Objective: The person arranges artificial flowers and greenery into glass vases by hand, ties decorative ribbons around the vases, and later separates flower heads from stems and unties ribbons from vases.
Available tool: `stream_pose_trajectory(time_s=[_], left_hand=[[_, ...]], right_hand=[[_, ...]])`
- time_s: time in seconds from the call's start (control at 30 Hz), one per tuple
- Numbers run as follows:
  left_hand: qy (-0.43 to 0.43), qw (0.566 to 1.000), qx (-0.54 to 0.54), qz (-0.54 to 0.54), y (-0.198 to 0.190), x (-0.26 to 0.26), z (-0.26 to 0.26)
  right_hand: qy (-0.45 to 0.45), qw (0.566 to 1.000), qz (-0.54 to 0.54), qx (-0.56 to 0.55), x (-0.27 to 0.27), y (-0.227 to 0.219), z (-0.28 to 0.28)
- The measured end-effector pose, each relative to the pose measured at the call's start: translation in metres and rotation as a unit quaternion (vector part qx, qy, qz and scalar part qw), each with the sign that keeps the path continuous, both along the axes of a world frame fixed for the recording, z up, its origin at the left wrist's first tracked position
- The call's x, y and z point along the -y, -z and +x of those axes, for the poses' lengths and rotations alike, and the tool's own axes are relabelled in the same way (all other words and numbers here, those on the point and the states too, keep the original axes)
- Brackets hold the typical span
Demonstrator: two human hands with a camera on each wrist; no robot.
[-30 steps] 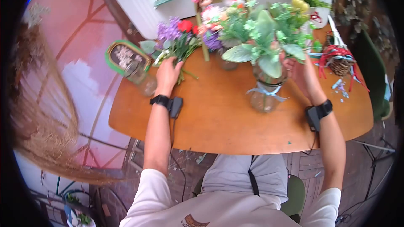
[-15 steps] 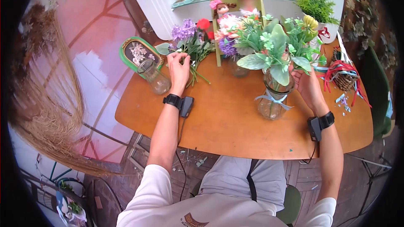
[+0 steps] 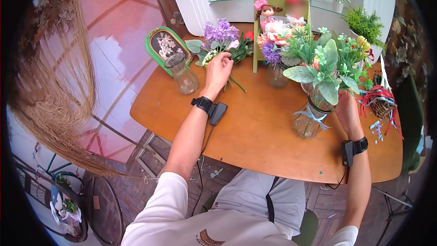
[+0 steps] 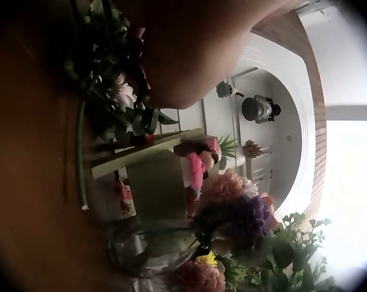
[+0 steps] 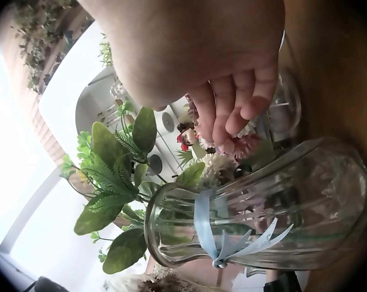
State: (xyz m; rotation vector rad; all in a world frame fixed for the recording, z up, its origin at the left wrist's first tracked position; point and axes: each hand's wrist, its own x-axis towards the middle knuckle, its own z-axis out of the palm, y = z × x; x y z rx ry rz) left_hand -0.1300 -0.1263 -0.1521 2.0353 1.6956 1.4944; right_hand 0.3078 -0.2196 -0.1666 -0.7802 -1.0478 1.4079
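The left hand (image 3: 219, 72), its grip impossible to tell, bends over flowers (image 3: 220, 32) laid loose on the tabletop (image 3: 259, 141), seemingly for easy picking, while the right hand (image 5: 201, 61), loosely curved and empty, hangs beside the vase (image 5: 281, 207) that props leafy sprays (image 3: 331, 57).

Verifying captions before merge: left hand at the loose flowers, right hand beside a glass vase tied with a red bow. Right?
One error: the bow is light blue, not red, per the right wrist view. Left hand at the loose flowers, right hand beside the glass vase: correct.
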Motion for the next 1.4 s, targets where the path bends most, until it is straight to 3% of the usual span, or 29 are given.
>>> stream_pose_trajectory(time_s=[0.1, 0.2, 0.23, 0.3, 0.37, 0.57, 0.63, 0.9, 1.07, 1.3, 1.4], left_hand=[[0.033, 0.996, 0.082, 0.018, 0.001, -0.001, 0.004], [-0.048, 0.974, -0.170, 0.141, -0.001, 0.005, -0.006], [-0.100, 0.973, -0.206, 0.004, -0.003, 0.013, -0.007], [-0.134, 0.956, -0.219, -0.141, -0.009, 0.015, -0.011], [-0.163, 0.951, -0.216, -0.152, -0.003, 0.008, -0.019], [-0.119, 0.978, -0.140, -0.099, 0.001, -0.004, -0.023], [-0.090, 0.994, -0.045, -0.030, -0.007, 0.000, -0.019], [-0.015, 0.993, 0.086, 0.079, -0.015, 0.007, 0.000], [0.038, 0.985, 0.094, 0.143, -0.018, 0.014, 0.008], [0.044, 0.984, 0.099, 0.138, -0.019, 0.020, 0.011], [0.045, 0.974, 0.105, 0.194, -0.022, 0.023, 0.017]], right_hand=[[0.008, 1.000, -0.009, -0.005, 0.003, -0.003, -0.003], [0.024, 0.999, -0.026, -0.003, 0.008, -0.011, -0.016], [0.035, 0.999, -0.040, -0.002, 0.010, -0.015, -0.015], [-0.022, 1.000, -0.012, 0.016, 0.003, -0.004, -0.003], [0.011, 0.999, -0.010, 0.035, 0.007, -0.009, -0.015], [0.025, 0.999, -0.046, -0.004, 0.009, -0.017, -0.019], [0.024, 0.999, -0.038, -0.001, 0.008, -0.014, -0.017], [0.020, 0.999, -0.006, 0.043, 0.004, -0.007, -0.013], [0.012, 0.999, 0.001, 0.036, 0.005, -0.005, -0.013], [0.014, 0.999, 0.000, 0.045, 0.009, -0.011, -0.014], [0.012, 1.000, -0.012, 0.025, 0.004, -0.007, -0.012]])
